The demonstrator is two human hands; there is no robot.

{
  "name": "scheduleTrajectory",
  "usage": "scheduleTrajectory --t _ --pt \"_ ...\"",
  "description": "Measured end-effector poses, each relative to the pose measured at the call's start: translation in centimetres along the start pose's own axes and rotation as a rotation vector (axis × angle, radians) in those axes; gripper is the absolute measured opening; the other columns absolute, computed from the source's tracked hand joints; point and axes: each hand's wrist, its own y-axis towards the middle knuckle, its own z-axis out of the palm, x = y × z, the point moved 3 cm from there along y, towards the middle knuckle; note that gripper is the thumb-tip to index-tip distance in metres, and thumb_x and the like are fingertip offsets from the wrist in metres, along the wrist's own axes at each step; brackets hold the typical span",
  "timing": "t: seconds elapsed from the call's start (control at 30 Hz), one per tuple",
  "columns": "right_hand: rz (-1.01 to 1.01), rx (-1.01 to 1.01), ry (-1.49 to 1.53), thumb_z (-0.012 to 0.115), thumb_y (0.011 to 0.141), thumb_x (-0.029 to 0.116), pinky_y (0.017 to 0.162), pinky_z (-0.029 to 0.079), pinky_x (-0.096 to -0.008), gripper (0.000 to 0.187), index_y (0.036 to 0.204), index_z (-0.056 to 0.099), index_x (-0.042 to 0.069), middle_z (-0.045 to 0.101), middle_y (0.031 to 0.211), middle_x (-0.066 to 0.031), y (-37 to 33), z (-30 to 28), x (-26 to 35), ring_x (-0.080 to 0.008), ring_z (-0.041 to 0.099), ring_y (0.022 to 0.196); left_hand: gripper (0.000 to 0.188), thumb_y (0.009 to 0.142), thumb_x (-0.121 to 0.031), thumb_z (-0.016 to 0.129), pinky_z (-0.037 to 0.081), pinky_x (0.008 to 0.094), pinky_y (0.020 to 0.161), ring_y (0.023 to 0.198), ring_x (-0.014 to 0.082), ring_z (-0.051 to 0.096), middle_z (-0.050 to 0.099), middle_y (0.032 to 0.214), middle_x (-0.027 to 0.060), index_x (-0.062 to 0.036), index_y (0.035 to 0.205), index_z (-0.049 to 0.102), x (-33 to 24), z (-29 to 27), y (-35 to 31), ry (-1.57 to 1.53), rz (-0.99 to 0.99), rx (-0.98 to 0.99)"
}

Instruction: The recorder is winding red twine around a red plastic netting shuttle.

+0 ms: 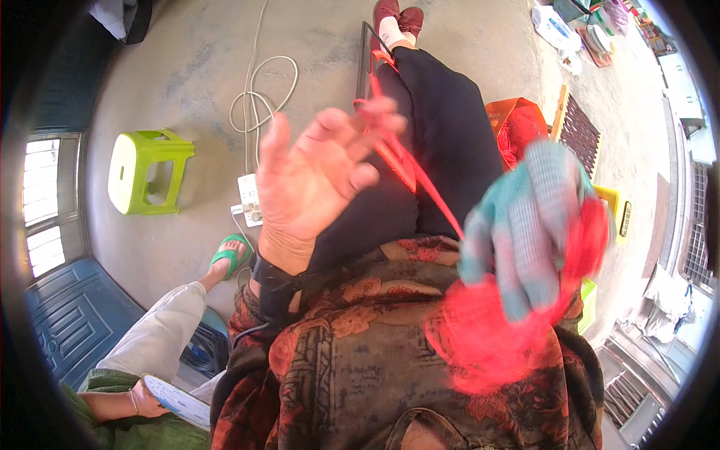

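My left hand (311,169), bare, is raised over my lap with its palm up, thumb and fingers apart. Its fingertips are blurred beside red strips (397,154), and I cannot tell whether they touch them. A thin dark frame (364,64) rests along my legs, with red material looped about it. From there one taut red strand (439,199) runs to my right hand (525,225), which wears a teal and grey knitted glove. That hand is closed on a loose red bundle (487,337), smeared by motion, that hangs over my patterned top.
A lime-green stool (154,172) stands at left, near a white power strip (250,199) and its coiled cable (255,97). Another person's leg (154,330) and green sandal (231,255) are at lower left. A red bag (517,127) lies right of my legs.
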Motion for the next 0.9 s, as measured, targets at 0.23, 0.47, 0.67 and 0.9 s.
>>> scheduleTrajectory --t 0.23,0.47,0.67,0.9 --pt "0.394 -0.679 -0.311 0.057 0.092 0.024 0.073 0.053 -0.0307 0.034 0.117 0.051 0.002 0.052 0.074 0.0009 -0.9 -6.7 -3.7 -0.0062 0.047 0.053 0.039 0.092 -0.036 0.055 0.034 0.0214 0.049 0.074 0.0131 0.039 0.040 0.082 0.0015 -0.0026 0.112 0.052 -2.4 -5.0 -4.9 -0.059 -0.004 -0.228" --pt "0.701 -0.474 -1.438 0.077 0.074 0.030 0.066 0.053 -0.0300 0.042 0.103 0.063 0.002 0.065 0.076 -0.0114 2.4 -7.6 -10.6 -0.0145 0.064 0.069 0.022 0.095 -0.020 0.050 0.028 0.0185 0.039 0.048 0.0072 0.033 0.035 0.061 -0.0020 0.0008 0.104 0.053 -1.2 -8.5 -9.6 0.530 -0.104 -0.539" --pt "0.556 -0.631 -1.148 0.074 0.076 0.034 0.068 0.051 -0.0311 0.036 0.097 0.065 0.005 0.066 0.080 -0.0110 1.1 -9.0 -8.8 -0.0178 0.062 0.071 0.017 0.095 -0.018 0.050 0.031 0.0194 0.037 0.038 0.0083 0.035 0.048 0.062 0.0035 -0.0030 0.092 0.056 -1.5 -7.7 -9.6 0.453 -0.264 -0.273" --pt "0.018 -0.798 -1.110 0.060 0.089 0.024 0.062 0.048 -0.0300 0.021 0.096 0.067 0.006 0.062 0.076 -0.0028 2.0 -10.2 -2.9 -0.0153 0.058 0.066 0.032 0.094 -0.019 0.051 0.052 0.0319 0.072 0.099 0.0269 0.059 0.056 0.118 0.0185 -0.0020 0.120 0.055 -1.9 -1.8 -1.8 0.403 0.293 -0.119"
